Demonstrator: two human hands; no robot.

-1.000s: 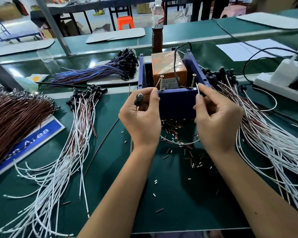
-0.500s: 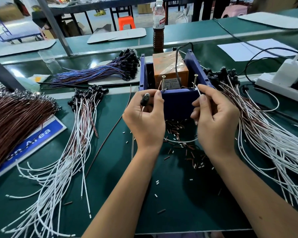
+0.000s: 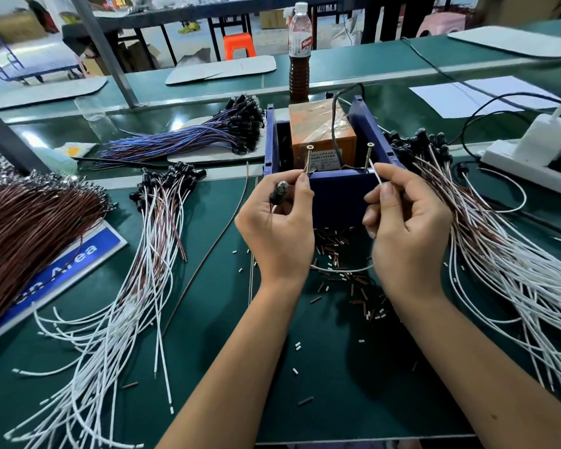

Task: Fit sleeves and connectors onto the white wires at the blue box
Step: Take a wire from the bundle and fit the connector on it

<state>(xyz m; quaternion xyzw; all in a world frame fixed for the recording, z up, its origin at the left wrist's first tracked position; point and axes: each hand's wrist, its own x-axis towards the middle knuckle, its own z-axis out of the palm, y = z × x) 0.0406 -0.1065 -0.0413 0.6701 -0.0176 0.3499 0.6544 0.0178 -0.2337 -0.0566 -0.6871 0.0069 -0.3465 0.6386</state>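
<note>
Head view, left hand (image 3: 277, 234): pinches a black connector (image 3: 277, 192) at the blue box (image 3: 334, 192) rim
Right hand (image 3: 407, 228): pinches a white wire (image 3: 377, 173) beside the right screw (image 3: 367, 155)
Progress: finished bundle (image 3: 143, 254) left; unfitted pile (image 3: 515, 254) right — seemingly much remains

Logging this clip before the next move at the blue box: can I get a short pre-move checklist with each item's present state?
1. Left hand holds black connector: ok.
2. Right hand fingers pinch white wire: ok.
3. Wire tip at right screw of blue box: ok.
4. Lead touching left screw: cannot tell.
5. Sleeve already on the held wire: cannot tell.
6. Loose sleeves lying near the hands: ok.
</note>
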